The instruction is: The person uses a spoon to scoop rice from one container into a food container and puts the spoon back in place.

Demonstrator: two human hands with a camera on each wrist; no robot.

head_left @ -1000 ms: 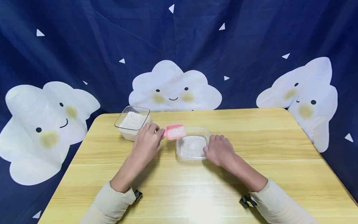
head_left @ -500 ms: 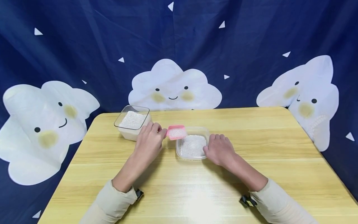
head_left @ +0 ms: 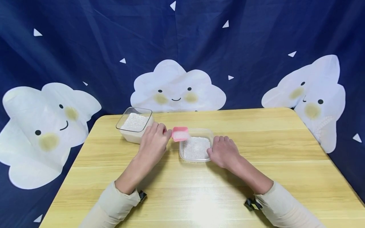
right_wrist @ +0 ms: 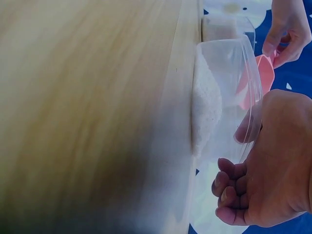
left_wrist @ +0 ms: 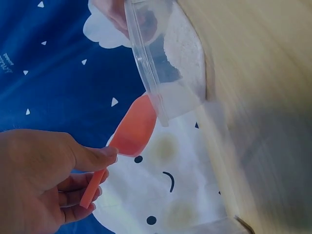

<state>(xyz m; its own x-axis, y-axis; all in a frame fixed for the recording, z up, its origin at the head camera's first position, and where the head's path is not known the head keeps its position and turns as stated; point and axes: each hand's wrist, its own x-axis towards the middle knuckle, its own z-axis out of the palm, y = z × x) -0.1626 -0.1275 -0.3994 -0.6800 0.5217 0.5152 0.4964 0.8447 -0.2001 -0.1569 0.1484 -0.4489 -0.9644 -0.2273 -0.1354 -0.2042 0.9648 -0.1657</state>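
My left hand (head_left: pixel 154 141) pinches the handle of a pink scoop (head_left: pixel 180 134) between thumb and fingers. The scoop tips over the left rim of a clear plastic container (head_left: pixel 203 133), with some white grains still in its bowl. Inside that container lies a heap of white, rice-like grains (head_left: pixel 196 148). On the opposite side my right hand (head_left: pixel 224 152) grips the container's rim. In the right wrist view the thumb (right_wrist: pixel 245 127) hooks over the rim, and the other fingers curl on the outside. The container stands on the table.
At the back left, beside my left hand, stands a square clear box (head_left: pixel 129 136) with a dark rim, holding more white grains. The wooden table (head_left: pixel 176 190) ends at a blue curtain (head_left: pixel 251 38) printed with clouds.
The scoop has tilted further and shifted slightly right over the container, and less of the white grain shows in it. My right hand stays in place on the rim.
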